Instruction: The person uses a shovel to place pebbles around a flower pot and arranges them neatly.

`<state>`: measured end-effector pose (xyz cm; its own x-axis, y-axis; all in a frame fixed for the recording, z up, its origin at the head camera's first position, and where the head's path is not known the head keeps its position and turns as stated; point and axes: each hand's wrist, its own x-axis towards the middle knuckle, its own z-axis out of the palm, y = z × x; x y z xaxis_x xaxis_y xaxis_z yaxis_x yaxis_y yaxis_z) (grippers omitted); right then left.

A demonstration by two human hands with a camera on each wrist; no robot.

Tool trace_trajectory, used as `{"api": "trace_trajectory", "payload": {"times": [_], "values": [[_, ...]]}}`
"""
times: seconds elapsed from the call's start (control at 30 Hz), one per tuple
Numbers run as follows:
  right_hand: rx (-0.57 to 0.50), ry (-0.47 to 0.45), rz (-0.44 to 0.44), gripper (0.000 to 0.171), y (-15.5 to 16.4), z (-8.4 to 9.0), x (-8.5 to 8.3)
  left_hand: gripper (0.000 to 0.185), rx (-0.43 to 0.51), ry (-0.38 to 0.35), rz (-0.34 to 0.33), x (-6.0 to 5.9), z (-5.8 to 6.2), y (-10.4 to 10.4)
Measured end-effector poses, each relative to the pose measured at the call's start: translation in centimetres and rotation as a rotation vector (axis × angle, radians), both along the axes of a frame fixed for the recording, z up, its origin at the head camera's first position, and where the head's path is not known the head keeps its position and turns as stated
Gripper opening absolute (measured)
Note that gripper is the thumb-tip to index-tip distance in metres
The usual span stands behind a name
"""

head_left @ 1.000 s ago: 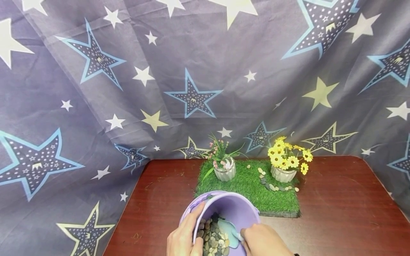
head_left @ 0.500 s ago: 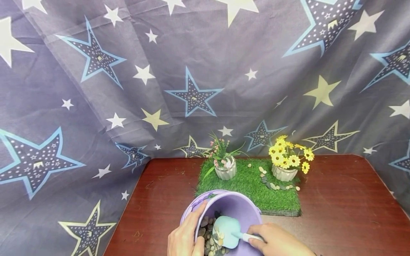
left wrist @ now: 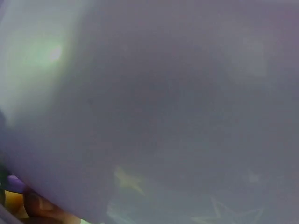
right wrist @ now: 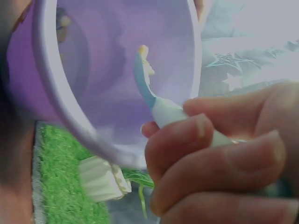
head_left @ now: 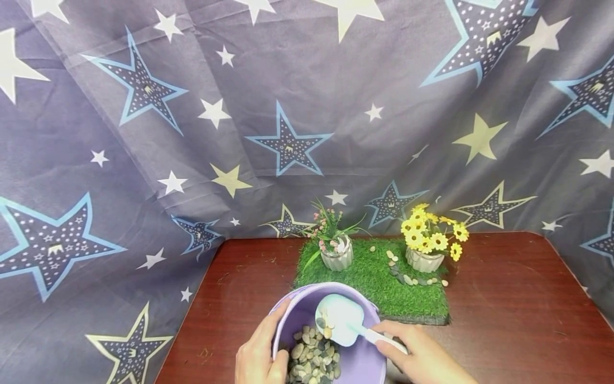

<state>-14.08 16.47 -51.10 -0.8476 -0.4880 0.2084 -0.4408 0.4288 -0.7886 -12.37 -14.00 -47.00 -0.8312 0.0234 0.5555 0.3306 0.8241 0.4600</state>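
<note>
On the red-brown surface [head_left: 503, 320], our left hand [head_left: 256, 354] grips the purple bucket [head_left: 357, 365]; our right hand [head_left: 422, 357] pinches a small scoop [head_left: 340, 320] holding pebbles [head_left: 325, 324].

1. The purple bucket [head_left: 357, 362] looks like smooth, matt plastic.
2. The pale blue scoop [head_left: 341, 320] is smooth plastic with a slight sheen.
3. The pebbles [head_left: 312, 360] look smooth and rounded.
4. At 12 o'clock from the bucket, the grass mat [head_left: 379, 282] is rough synthetic turf.
5. The table [head_left: 503, 309] is glossy, reddish wood-look.
6. The backdrop [head_left: 192, 133] is matt, creased cloth.
</note>
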Motion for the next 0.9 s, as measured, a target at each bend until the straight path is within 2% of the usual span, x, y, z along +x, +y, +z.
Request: {"api": "trace_trajectory", "payload": {"times": [0.07,0.2,0.3,0.4,0.5,0.67,0.77,0.9], "values": [[-0.011,-0.012,-0.028,0.022,0.4,0.5,0.1,0.091,0.032,-0.036,0.031,-0.2,0.1,-0.6],[-0.035,-0.06,-0.07,0.021,1.2,1.7,0.4,0.089,0.128,-0.17,0.1,-0.6,0.3,-1.9],[-0.047,-0.114,-0.116,0.021,1.9,2.3,0.6,0.087,0.204,-0.262,0.127,-1.1,0.2,-3.4],[-0.037,-0.122,-0.185,0.02,2.4,2.6,0.6,0.086,0.3,-0.334,0.114,-1.9,-0.5,-5.5],[-0.029,-0.171,-0.233,0.02,2.6,2.5,0.2,0.086,0.405,-0.397,0.114,-2.7,-1.8,-7.9],[-0.005,-0.184,-0.308,0.02,2.5,1.8,-0.5,0.085,0.532,-0.414,0.084,-3.7,-3.9,-11.0],[0.034,-0.162,-0.4,0.018,2.2,0.6,-1.3,0.085,0.624,-0.404,0.023,-4.0,-4.5,-11.6],[0.012,-0.253,-0.503,0.022,1.4,-2.1,-2.8,0.085,0.692,-0.393,-0.018,-4.0,-4.7,-11.7]]}}
